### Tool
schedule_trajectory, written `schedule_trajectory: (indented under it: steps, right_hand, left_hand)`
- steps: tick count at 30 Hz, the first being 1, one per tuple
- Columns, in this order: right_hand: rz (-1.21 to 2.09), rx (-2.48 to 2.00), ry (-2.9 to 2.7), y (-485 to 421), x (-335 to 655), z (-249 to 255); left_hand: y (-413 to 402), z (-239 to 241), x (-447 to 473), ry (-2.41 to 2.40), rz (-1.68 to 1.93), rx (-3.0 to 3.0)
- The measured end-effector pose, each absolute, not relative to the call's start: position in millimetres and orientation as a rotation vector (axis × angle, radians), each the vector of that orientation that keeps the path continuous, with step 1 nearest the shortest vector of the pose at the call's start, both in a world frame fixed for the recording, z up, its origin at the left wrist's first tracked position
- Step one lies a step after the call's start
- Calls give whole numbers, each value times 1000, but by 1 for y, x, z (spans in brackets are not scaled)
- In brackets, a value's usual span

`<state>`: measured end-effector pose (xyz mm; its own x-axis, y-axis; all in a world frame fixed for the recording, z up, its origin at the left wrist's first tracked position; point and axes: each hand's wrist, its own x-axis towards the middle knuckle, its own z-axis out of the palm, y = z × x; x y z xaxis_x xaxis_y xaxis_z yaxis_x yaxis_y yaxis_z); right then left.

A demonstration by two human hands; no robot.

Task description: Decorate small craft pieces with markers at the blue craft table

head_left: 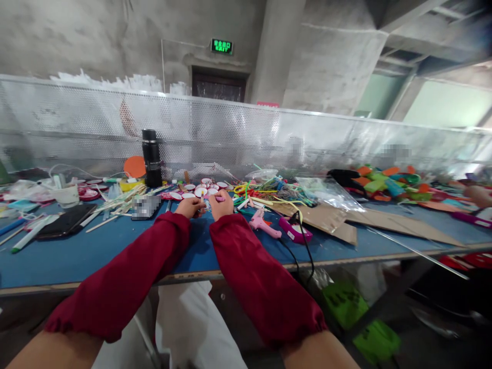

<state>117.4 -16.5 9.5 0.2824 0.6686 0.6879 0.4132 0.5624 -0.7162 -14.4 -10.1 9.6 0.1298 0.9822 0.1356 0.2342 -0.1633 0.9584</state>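
L hand (190,207) & R hand (222,206), both left of pink plastic glue gun (265,224), fingers curled; can't tell if gripping anything, too blurry. Round white red-rimmed discs (198,192) farther back-left of gun, just beyond both hands, abt equally near; no long axis.

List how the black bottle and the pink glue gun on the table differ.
Pose: the black bottle stands upright, while the pink glue gun lies down.
Colour: the bottle is black all over apart from some pale marking; the glue gun is pink.
Place: the bottle is at the back, by the perforated panel; the glue gun lies nearer the front, to the right of the right hand.
Shared: both are on the blue table, and neither is held.
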Motion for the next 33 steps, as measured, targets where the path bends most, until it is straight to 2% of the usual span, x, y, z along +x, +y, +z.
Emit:
schedule_trajectory:
  steps: [33]
  right_hand:
    - [182,-1105,-1291,-5,120,3]
  left_hand:
    - [-12,11,-14,1220,1124,1528]
